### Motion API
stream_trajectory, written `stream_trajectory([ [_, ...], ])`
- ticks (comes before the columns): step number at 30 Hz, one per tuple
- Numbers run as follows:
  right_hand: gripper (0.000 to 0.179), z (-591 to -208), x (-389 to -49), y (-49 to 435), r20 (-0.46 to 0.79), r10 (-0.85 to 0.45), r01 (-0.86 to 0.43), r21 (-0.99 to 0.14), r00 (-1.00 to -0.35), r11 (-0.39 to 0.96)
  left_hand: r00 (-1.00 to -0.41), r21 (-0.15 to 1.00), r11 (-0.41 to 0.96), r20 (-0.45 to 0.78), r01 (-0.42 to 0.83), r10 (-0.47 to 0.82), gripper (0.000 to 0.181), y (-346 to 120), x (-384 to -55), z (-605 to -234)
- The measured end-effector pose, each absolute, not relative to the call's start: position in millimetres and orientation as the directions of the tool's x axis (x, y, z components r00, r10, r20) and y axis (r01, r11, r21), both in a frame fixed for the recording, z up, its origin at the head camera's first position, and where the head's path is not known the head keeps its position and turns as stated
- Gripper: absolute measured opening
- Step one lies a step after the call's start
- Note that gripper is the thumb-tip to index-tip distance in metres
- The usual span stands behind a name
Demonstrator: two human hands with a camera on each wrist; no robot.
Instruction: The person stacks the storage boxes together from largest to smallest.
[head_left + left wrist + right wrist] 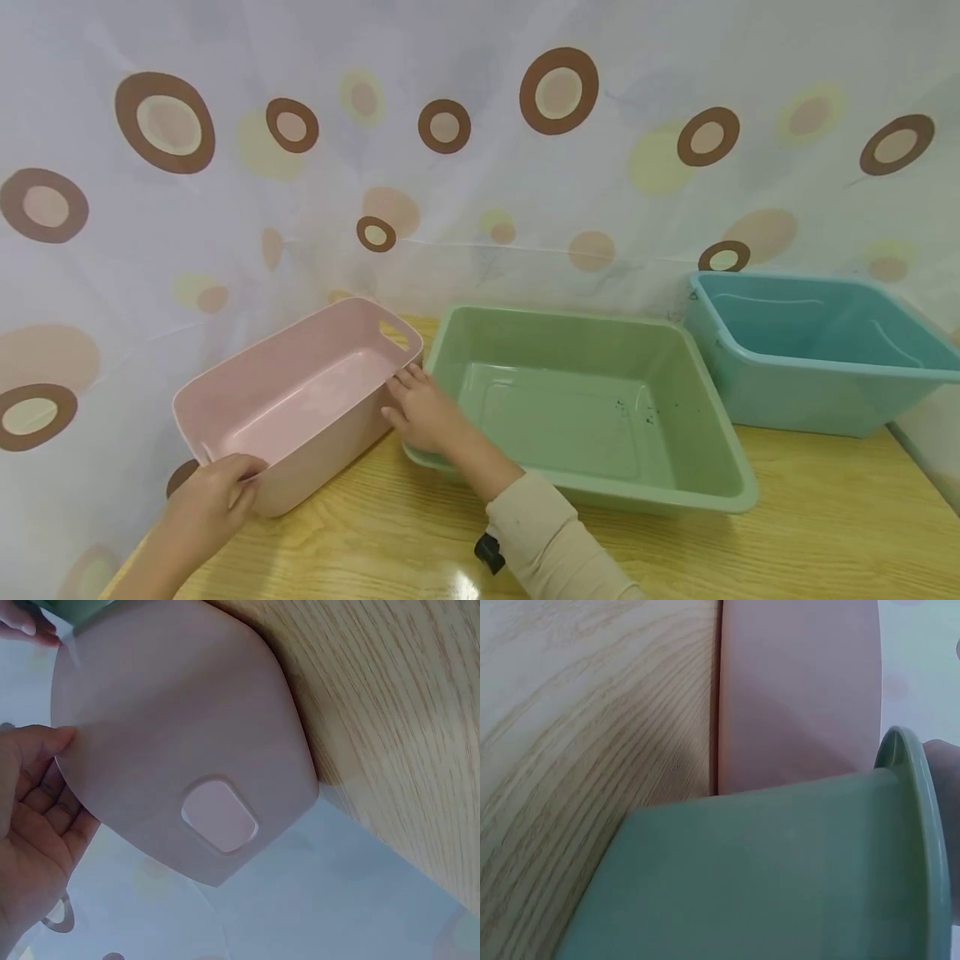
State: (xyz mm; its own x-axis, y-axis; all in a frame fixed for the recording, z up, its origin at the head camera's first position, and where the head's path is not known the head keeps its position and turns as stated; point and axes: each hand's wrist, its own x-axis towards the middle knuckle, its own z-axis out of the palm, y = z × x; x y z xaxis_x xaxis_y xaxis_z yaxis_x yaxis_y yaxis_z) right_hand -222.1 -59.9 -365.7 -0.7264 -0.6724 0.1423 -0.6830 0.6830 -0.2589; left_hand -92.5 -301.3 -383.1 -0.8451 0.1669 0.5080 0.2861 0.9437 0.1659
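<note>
A pink storage bin (315,467) with a handle cutout in its end wall stands empty and angled on the wooden table. My left hand (213,508) grips its rim at the near left corner, thumb on the outer wall and fingers over the inside. In the left wrist view that hand (37,810) pinches the edge of the pink bin (165,712). Toward the bin's far right end, my right hand (427,408) touches the long side at the rim with its fingers extended. The right forearm crosses over the corner of a green basin (562,487).
The shallow green basin sits right beside the pink bin, mid-table. A deeper blue tub (795,396) stands at its right, near the table's right edge. Behind them hangs a white curtain (480,192) with brown rings. Bare wood (390,542) shows along the front.
</note>
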Motion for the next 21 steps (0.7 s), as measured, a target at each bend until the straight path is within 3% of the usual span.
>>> stream_trajectory([
  [9,0.048,-361.0,-230.3,-55.7,0.154,-0.667,-0.680,-0.274,-0.729,0.680,-0.832,0.138,0.960,0.537,0.246,0.136,0.020,-302.2,-87.9,-382.6],
  [14,0.046,-358.0,-234.1,-58.2,0.202,-0.675,-0.704,-0.246,-0.710,0.666,-0.753,0.083,0.952,0.634,0.293,0.177,0.016,-305.2,-87.7,-387.4],
  [17,0.045,-357.9,-234.9,-60.6,0.200,-0.687,-0.715,-0.230,-0.699,0.661,-0.696,0.049,0.947,0.690,0.319,0.199,0.032,-307.8,-86.9,-391.0],
  [21,0.044,-360.0,-236.9,-61.6,0.188,-0.678,-0.703,-0.235,-0.710,0.671,-0.670,0.037,0.947,0.715,0.320,0.199,0.056,-307.0,-87.4,-394.3],
])
